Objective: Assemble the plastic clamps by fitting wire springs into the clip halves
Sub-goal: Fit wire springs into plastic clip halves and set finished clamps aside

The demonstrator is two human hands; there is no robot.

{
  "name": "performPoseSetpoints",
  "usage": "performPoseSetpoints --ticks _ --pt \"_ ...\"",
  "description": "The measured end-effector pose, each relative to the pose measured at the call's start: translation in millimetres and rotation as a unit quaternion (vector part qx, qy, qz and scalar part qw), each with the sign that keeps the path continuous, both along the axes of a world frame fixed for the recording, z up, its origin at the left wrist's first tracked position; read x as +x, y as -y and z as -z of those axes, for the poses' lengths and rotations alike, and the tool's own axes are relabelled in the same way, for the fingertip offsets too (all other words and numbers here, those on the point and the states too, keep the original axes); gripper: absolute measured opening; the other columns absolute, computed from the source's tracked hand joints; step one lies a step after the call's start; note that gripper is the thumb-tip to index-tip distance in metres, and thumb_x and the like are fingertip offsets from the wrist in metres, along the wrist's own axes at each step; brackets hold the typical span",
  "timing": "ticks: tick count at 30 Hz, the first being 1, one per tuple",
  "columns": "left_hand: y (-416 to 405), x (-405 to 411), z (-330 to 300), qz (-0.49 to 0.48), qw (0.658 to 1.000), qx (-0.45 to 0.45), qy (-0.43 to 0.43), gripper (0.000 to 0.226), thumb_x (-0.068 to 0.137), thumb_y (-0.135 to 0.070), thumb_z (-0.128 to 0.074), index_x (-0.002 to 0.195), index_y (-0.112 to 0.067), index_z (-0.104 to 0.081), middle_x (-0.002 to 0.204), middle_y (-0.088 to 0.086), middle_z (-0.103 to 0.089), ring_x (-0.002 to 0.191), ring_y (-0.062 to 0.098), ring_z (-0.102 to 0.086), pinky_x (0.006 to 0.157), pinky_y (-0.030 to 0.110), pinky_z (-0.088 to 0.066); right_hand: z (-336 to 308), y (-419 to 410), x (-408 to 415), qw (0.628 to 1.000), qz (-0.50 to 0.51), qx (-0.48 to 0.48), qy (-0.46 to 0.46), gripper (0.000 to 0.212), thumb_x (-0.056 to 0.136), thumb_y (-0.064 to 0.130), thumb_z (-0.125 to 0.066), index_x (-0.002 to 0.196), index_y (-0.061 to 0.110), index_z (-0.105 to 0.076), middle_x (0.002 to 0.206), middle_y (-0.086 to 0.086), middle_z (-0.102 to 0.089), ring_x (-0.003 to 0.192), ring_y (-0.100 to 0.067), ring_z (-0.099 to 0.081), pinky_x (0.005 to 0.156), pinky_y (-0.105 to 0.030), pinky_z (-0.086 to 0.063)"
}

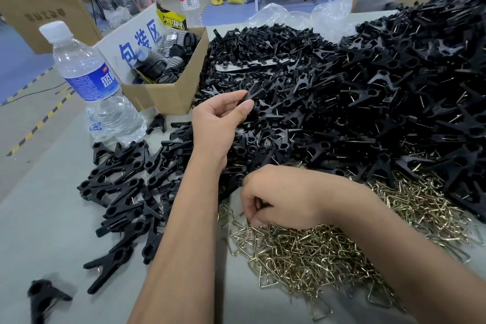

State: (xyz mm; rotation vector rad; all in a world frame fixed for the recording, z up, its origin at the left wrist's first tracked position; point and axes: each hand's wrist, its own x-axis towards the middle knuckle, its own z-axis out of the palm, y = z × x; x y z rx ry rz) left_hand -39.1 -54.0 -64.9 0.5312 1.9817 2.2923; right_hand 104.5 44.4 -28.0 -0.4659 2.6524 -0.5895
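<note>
A batch of finished clamps [123,200] lies near left, yet heaps remain — the left hand [218,123] pinches a clip half [252,92], the right hand [278,197] curls into the wire springs [302,252], seemingly picking one.

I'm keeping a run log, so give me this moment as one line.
left hand: pinches a black clip half over the clip pile | right hand: fingers curled in the wire springs, picking | no clamp joined yet
</note>
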Motion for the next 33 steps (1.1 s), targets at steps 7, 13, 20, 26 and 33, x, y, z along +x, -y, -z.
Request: performPoseSetpoints --ticks 7,13,20,26,33 --pt "1.5 -0.1 -0.6 0.008 1.0 -0.005 -0.028 0.026 0.08 -0.007 -0.087 0.1 -0.023 -0.081 0.094 -0.005 -0.08 0.09 0.004 -0.072 0.084 0.023 -0.056 0.7 -35.6 2.2 0.906 0.185 -0.366 -0.101 0.021 0.098 0.008 -0.068 0.105 0.024 -0.077 0.072 0.0 -0.071 0.052 -0.011 -0.061 0.049 -0.016 -0.049" --pt "0.3 6.2 -3.4 0.062 0.991 -0.077 -0.091 0.033 0.076 -0.001 -0.088 0.101 -0.021 -0.081 0.096 0.0 -0.081 0.093 0.018 -0.075 0.089 0.034 -0.061 21.9 -61.3 -5.7 0.663 0.418 -0.58 -0.221 0.009 0.089 -0.001 -0.077 0.095 0.006 -0.079 0.079 -0.016 -0.076 0.069 -0.027 -0.076 0.06 -0.025 -0.061" --pt "-6.3 15.0 -5.3 0.157 0.977 -0.097 -0.105 0.034 0.072 0.007 -0.087 0.102 -0.007 -0.08 0.1 0.013 -0.079 0.09 0.026 -0.075 0.087 0.036 -0.062 30.5 -64.9 -9.5 0.67 0.443 -0.547 -0.235 0.009 0.084 0.002 -0.083 0.082 0.005 -0.075 0.068 -0.012 -0.074 0.053 -0.019 -0.07 0.05 -0.022 -0.054" --pt "-7.0 17.5 -5.4 0.19 0.972 -0.094 -0.106 0.035 0.072 0.009 -0.086 0.102 -0.006 -0.079 0.091 0.005 -0.079 0.083 0.009 -0.07 0.078 0.022 -0.059 30.2 -65.7 -8.5 0.681 0.449 -0.533 -0.226 0.011 0.085 -0.001 -0.081 0.079 0.005 -0.074 0.063 -0.008 -0.072 0.05 -0.015 -0.065 0.047 -0.02 -0.051" --pt "-6.3 20.9 -9.2 0.209 0.968 -0.082 -0.112 0.034 0.072 0.005 -0.087 0.101 -0.011 -0.079 0.076 -0.015 -0.072 0.073 -0.002 -0.064 0.07 0.013 -0.052 26.5 -65.6 -5.5 0.654 0.433 -0.598 -0.163 0.013 0.077 0.009 -0.086 0.077 0.007 -0.073 0.062 -0.005 -0.067 0.046 -0.011 -0.059 0.042 -0.017 -0.046"
